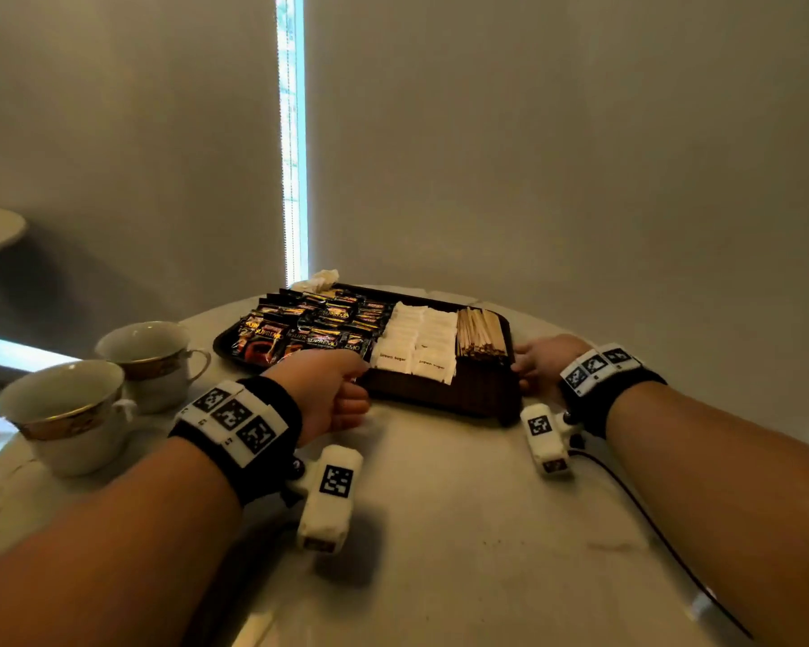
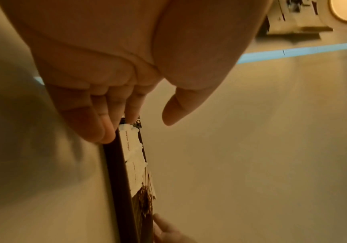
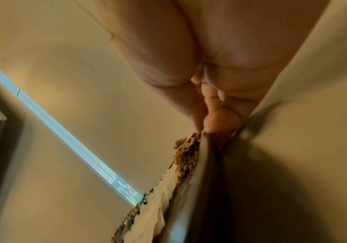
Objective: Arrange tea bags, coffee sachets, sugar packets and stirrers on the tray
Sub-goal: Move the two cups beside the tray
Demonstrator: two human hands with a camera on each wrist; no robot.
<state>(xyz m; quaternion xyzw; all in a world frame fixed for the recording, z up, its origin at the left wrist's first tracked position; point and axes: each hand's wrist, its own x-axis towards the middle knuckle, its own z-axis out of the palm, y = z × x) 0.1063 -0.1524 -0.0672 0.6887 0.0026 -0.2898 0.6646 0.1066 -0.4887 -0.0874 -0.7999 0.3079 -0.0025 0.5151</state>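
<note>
A dark tray (image 1: 440, 389) sits at the far side of the round table. It holds black coffee sachets (image 1: 309, 329) on the left, white sugar packets (image 1: 416, 343) in the middle and wooden stirrers (image 1: 482, 331) on the right. Pale crumpled packets (image 1: 321, 278), too small to name, lie at its far left corner. My left hand (image 1: 346, 389) is at the near rim; its straight fingers (image 2: 98, 125) touch the rim (image 2: 116, 172), thumb apart. My right hand (image 1: 524, 366) pinches the tray's near right corner (image 3: 191, 197) beside the stirrers (image 3: 187, 156).
Two white gold-rimmed cups (image 1: 155, 352) (image 1: 66, 408) stand left of the tray, close to my left forearm. The pale marble table (image 1: 440, 530) stretches toward me. A black cable (image 1: 650, 520) trails from my right wrist. Closed blinds hang just behind the tray.
</note>
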